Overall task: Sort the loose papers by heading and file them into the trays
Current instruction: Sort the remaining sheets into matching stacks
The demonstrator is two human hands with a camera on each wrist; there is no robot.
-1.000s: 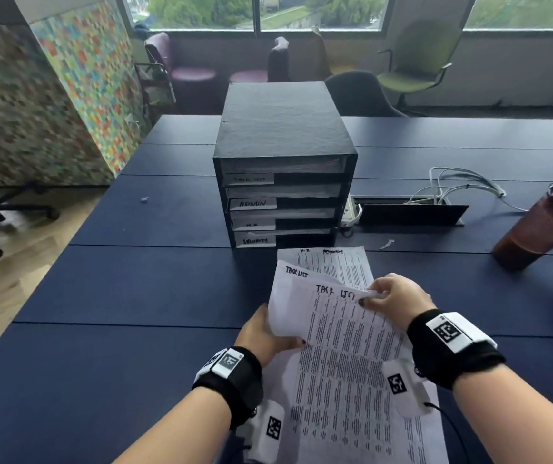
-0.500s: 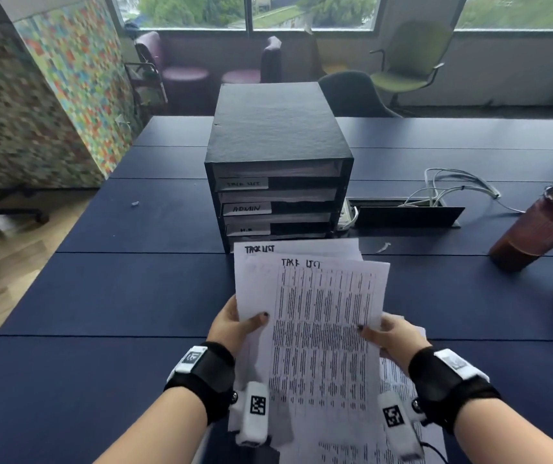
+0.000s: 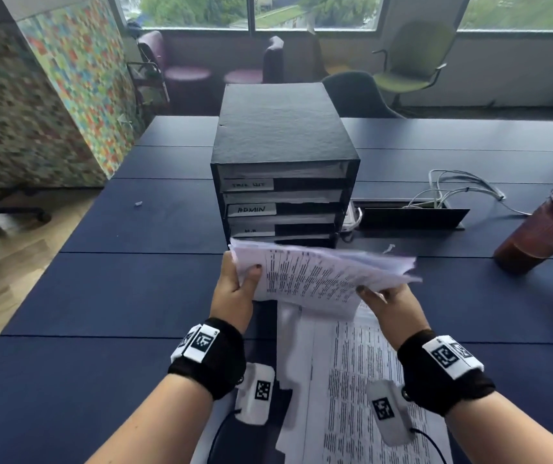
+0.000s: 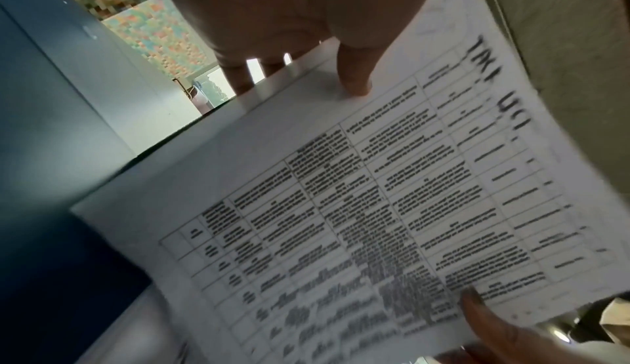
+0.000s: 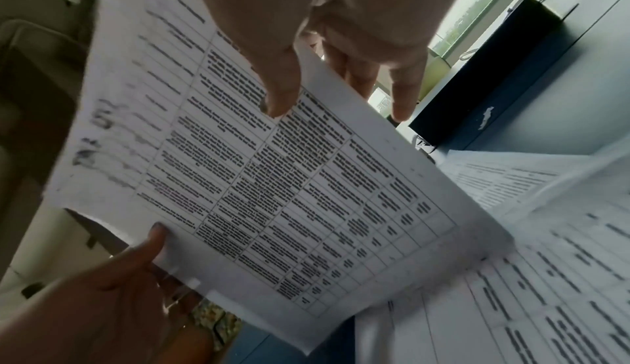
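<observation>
Both hands hold a small sheaf of white sheets above the table, just in front of the tray unit. The top sheet carries a printed table of small black text, and a handwritten heading in black marker runs along one short edge; in the left wrist view it reads roughly "TASK LIST", though blur makes the letters uncertain. The sheaf now lies turned sideways and nearly flat, its right edge fanned and blurred.

The left hand grips the left end, thumb on top and fingers beneath. The right hand pinches the near right corner, thumb on the printed face and fingers under it.

More papers lie on the table below the hands, printed side up and overlapping.

The tray unit is a black box with stacked slots, white labels on their fronts; one reads "ADMIN". Paper edges show in the upper slots. The sheaf hides the lowest slot.

Half a second ago the sheaf stood upright with its heading at the top, facing the camera; since then it has tipped over and moved closer to the trays.
</observation>
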